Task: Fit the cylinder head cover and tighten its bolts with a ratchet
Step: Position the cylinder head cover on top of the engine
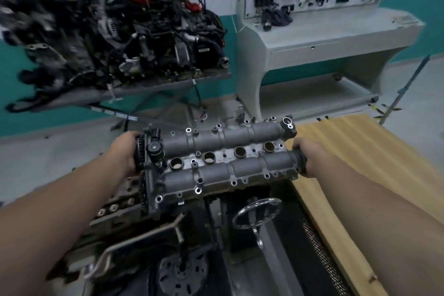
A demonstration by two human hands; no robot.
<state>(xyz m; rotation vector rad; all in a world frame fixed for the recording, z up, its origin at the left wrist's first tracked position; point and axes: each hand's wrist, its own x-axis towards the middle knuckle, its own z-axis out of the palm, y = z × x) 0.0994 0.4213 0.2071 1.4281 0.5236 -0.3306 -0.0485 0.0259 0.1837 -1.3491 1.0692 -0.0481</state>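
The grey cast cylinder head cover (216, 158) hangs in the air between my two hands, tilted with its right end farther away. It has two long cam tubes, several round plug wells down the middle and bolt holes along its edges. My left hand (126, 151) grips the left end by the black sprockets. My right hand (306, 157) grips the right end. Below the cover sits the engine on its stand (125, 204), partly hidden by the cover and my left arm. No ratchet shows.
A chrome handwheel (257, 214) on the stand lies just under the cover. A wooden bench top (360, 175) runs along the right. Behind stand another engine with red parts on a metal table (115, 31) and a grey training console (324, 31).
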